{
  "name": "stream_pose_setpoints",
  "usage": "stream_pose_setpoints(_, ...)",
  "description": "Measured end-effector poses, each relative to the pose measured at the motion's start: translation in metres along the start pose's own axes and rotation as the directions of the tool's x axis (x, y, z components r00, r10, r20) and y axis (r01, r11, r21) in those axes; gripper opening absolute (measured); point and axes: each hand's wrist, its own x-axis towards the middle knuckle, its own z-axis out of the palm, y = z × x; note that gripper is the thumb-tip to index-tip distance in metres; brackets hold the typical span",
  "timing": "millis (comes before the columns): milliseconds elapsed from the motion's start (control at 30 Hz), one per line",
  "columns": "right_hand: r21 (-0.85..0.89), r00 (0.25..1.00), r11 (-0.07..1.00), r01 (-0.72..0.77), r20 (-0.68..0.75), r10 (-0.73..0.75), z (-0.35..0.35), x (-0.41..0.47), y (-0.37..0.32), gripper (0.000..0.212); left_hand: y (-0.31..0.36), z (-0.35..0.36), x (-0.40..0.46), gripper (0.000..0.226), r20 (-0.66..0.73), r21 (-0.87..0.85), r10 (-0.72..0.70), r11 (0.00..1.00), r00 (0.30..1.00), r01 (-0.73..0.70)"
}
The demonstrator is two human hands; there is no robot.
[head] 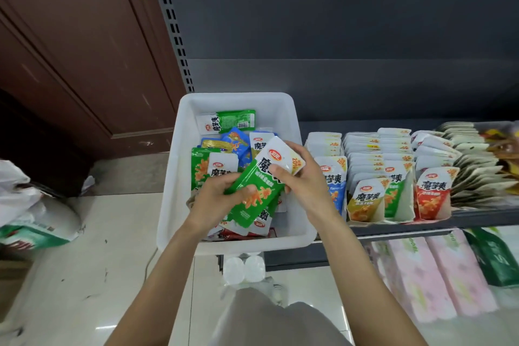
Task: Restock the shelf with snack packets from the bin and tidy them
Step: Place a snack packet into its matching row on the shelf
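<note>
A white plastic bin (pixel 292 154) sits on the left end of the dark shelf (pixel 477 218) and holds several loose snack packets (pixel 227 121) in green, blue, yellow and red. Over the bin, both hands hold a green-and-white snack packet (pixel 259 191). My left hand (pixel 216 199) grips its lower green part, thumb on the front. My right hand (pixel 303 177) pinches its white top end. To the right of the bin, rows of packets (pixel 393 166) stand in open display boxes on the shelf, with blue, yellow, green and red fronts.
Pink tissue packs (pixel 438 275) and a green pack (pixel 497 261) lie on the lower level under the shelf. White bags (pixel 31 213) sit on the tiled floor at the left. A brown wooden door (pixel 70 50) stands behind them. My knee (pixel 269 320) is below the bin.
</note>
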Motion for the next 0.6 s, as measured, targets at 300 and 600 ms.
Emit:
stream_pose_setpoints(300,0.123,0.950,0.982,0.141,-0.296,-0.099,-0.083,-0.049,-0.022,0.013,0.031,0.081,0.008,0.012,0.099,0.052,0.227,0.971,0.969,-0.233)
stream_pose_setpoints(600,-0.203,0.662,0.912,0.356,-0.634,-0.400,-0.217,-0.083,-0.037,0.019,0.033,0.160,0.034,0.028,0.202,0.476,0.410,0.753,0.890,-0.455)
